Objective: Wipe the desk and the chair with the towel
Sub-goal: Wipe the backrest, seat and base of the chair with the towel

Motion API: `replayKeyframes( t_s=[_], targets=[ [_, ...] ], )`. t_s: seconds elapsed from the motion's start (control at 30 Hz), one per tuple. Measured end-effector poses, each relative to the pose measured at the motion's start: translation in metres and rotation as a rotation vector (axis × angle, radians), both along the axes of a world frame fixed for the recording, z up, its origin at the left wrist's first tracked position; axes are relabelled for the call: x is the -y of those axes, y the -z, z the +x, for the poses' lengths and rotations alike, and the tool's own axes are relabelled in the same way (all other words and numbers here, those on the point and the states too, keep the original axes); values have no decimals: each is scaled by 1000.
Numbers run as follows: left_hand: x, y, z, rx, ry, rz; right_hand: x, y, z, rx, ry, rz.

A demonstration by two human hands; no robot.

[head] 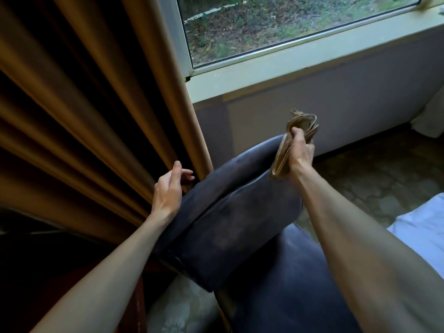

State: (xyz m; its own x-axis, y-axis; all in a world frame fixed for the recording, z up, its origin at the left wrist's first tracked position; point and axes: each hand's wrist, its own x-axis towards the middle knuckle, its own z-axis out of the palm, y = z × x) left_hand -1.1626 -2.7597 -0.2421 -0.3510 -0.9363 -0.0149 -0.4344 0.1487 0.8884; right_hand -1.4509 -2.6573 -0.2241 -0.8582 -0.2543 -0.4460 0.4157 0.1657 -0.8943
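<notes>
A dark padded chair (230,212) fills the middle of the view, its curved backrest running up toward the window and its seat at the lower right. My right hand (301,152) grips a folded tan towel (283,155) at the top right end of the backrest; the towel's lower edge touches the chair. My left hand (169,188) hovers beside the backrest's left edge, close to the curtain, fingers relaxed and holding nothing. The desk is not clearly visible; a dark reddish edge (134,306) shows at the lower left.
A heavy brown curtain (84,116) hangs along the left, right against the chair. A window (276,25) with a white sill (300,61) lies beyond. Patterned carpet (374,179) spreads to the right, and white bedding (422,231) sits at the right edge.
</notes>
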Motion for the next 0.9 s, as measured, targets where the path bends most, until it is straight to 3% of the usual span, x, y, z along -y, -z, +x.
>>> replayKeyframes(
  t_s=[0.23, 0.5, 0.77, 0.9],
  targets=[
    [7, 4, -2, -69, -5, 53, 18, 14, 5, -46, -151, 186],
    [3, -6, 4, -217, -31, 296, 14, 13, 77, -283, -292, 201],
    [-8, -5, 25, -291, -55, 305, -5, 1, 177, -479, -583, 159],
    [-16, -3, 40, -330, -92, 315, -16, -4, 214, -475, -652, 139]
  ],
)
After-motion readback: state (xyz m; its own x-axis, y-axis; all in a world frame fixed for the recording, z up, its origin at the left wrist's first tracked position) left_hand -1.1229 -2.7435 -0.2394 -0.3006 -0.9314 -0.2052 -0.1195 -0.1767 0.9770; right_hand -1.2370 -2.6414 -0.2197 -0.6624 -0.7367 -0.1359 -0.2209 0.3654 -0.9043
